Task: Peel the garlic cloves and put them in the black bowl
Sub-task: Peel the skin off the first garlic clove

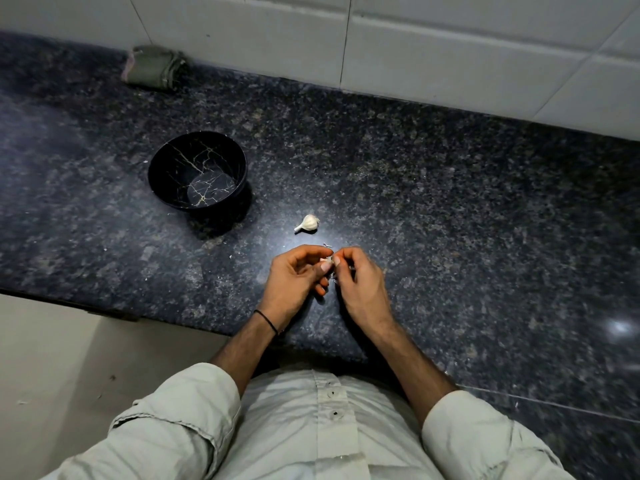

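A black bowl (197, 171) with gold crack lines stands on the dark granite counter (450, 209), left of centre, and looks empty. A small white garlic bulb (307, 223) lies on the counter to the right of the bowl. Just in front of the bulb, my left hand (298, 275) and my right hand (356, 275) meet over the counter. Both pinch one small garlic clove (327, 260) between their fingertips. Most of the clove is hidden by the fingers.
A folded green cloth (154, 67) lies at the back left against the white tiled wall (450, 46). Small scraps of garlic skin (327, 244) lie around my hands. The counter's front edge runs along the lower left, with pale floor below it.
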